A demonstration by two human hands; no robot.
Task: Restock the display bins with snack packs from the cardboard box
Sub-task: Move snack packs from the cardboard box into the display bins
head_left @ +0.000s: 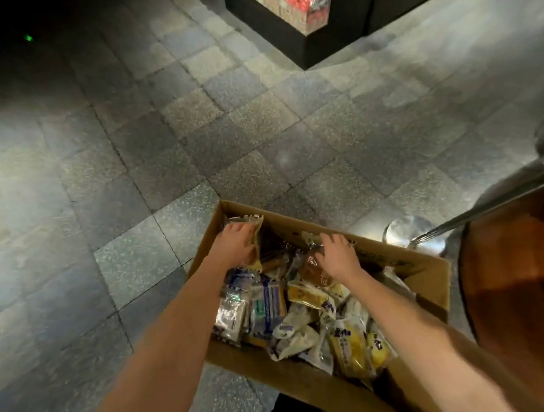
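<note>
The box [304, 382] sits open on the tiled floor [142, 170], low in view, and it is packed close to the brim with snack packs [294, 323]: blue and white ones on the left, white and yellow ones toward the right. Both of the person's bare arms reach down into its far end.

The left hand [237, 244] is in the far left corner. Its fingers lie together and curl over the top of a tan pack [256, 236], which stands on edge against the palm, right beside the box wall. The thumb is hidden, though the hold looks firm.

The right hand [340, 254] is at the far wall, a little apart from the left. It lies on a bun pack [313, 267] in clear wrap with a brown bun inside. The fingers are slightly spread and bent down onto the crinkled top of the wrap. I cannot tell whether they pinch it or only rest there.

Across the floor, well apart from the box, is the corner of a black display stand [310, 50] with red-wrapped goods on top. Just to the right of the box, a metal pole [496, 198] slants up from a round base [408, 229], and a brown rounded thing [508, 291], blurred, stands beside the box's right side
</note>
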